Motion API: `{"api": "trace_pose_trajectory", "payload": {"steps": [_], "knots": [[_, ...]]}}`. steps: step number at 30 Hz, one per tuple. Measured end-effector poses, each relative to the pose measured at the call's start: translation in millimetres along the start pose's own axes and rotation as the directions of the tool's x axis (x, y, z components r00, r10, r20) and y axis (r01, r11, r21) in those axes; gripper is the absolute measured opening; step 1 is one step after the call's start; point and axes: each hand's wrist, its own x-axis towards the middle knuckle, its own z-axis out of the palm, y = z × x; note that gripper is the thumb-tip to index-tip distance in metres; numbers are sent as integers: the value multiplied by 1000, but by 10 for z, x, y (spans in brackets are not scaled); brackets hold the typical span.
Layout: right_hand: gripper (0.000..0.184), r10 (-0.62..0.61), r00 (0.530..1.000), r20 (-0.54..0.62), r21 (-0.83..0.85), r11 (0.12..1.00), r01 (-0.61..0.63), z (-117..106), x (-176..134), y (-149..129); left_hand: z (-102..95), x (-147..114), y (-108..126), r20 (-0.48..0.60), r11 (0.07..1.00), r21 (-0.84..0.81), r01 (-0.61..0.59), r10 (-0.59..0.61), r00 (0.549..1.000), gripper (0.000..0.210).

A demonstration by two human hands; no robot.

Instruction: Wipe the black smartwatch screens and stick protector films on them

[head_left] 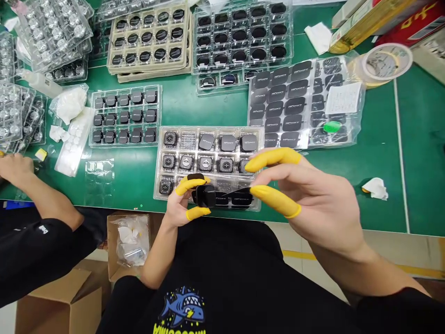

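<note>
My left hand (181, 199), with yellow finger cots, grips a small black square piece (206, 195) with a glossy face, tilted to the right. To its right my right hand (313, 199), also in yellow finger cots, pinches the end of a thin clear film (238, 190) between thumb and a finger. The film stretches toward the black piece; whether they touch I cannot tell. Beneath both hands lies a clear plastic tray (210, 129) of square black units, some with round markings and some with dark printed faces. My hands hide part of its front row.
Behind stand a smaller tray of black squares (124, 117), beige trays of round discs (148, 39) and clear trays of dark discs (239, 35). Sticker sheets (292, 104) and a tape roll (387, 62) lie right. A co-worker's arm (45, 199) is at left.
</note>
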Motion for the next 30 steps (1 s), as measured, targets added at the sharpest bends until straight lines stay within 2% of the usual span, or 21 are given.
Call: {"api": "trace_pose_trajectory", "payload": {"steps": [5, 11, 16, 25, 30], "knots": [[7, -9, 979, 205, -37, 999, 17, 78, 208, -90, 71, 74, -36, -5, 998, -41, -39, 39, 999, 68], [12, 36, 950, 310, -60, 998, -18, 147, 298, -78, 78, 67, -35, -40, 999, -49, -5, 3, 999, 68], [13, 66, 936, 347, -75, 996, -42, 173, 315, -38, 72, 72, -23, -49, 999, -22, -46, 45, 998, 68], [13, 111, 931, 348, -54, 994, -99, 158, 369, -44, 45, 105, -11, -29, 989, 76, -128, 130, 991, 70], [12, 66, 937, 343, -41, 998, -55, 150, 352, -87, 25, 72, -26, -7, 987, 52, -151, 152, 988, 72]]}}
